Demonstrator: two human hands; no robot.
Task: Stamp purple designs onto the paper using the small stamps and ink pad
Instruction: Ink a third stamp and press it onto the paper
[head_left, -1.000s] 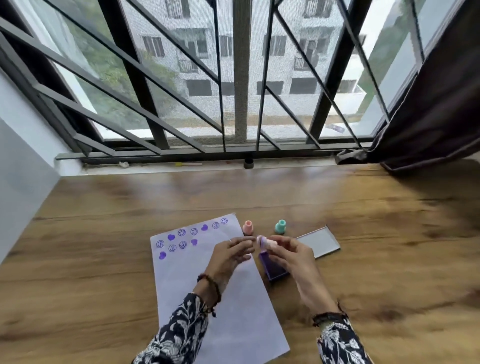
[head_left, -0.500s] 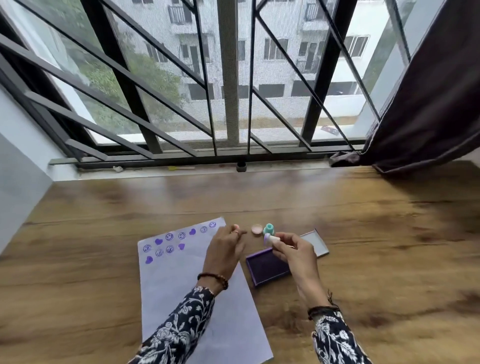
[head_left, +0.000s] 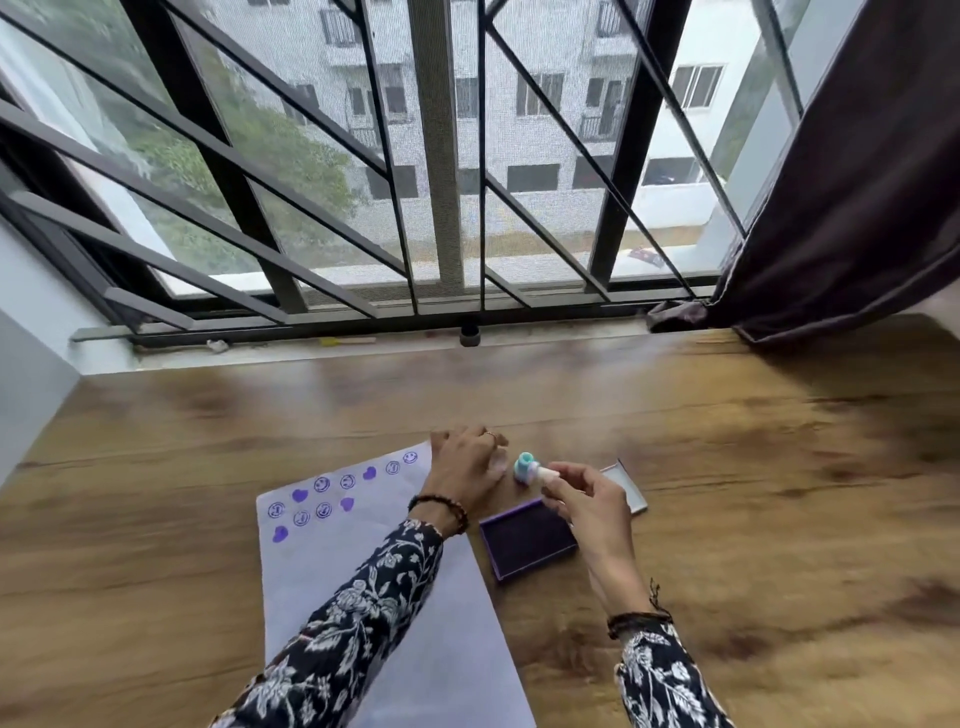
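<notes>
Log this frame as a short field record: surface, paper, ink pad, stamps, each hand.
surface: wooden table
paper: purple hearts and smiley faces near its far edge, rest blank
ink pad: open, lid beyond it
teal stamp: standing on table
left hand: reaching beside teal stamp, contents unclear
right hand: holds white stamp above pad

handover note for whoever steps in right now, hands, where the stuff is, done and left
Left hand: reaching over the far right corner of the paper toward the pink stamp; whether it grips it is blurred.
Right hand: pinching the white stamp, held above the table.
Teal stamp stands beyond the open ink pad; its lid lies to the right.
Done: smiley and heart prints across the top of the sheet.
Left: most of the sheet is blank; ink and keep stamping.
</notes>
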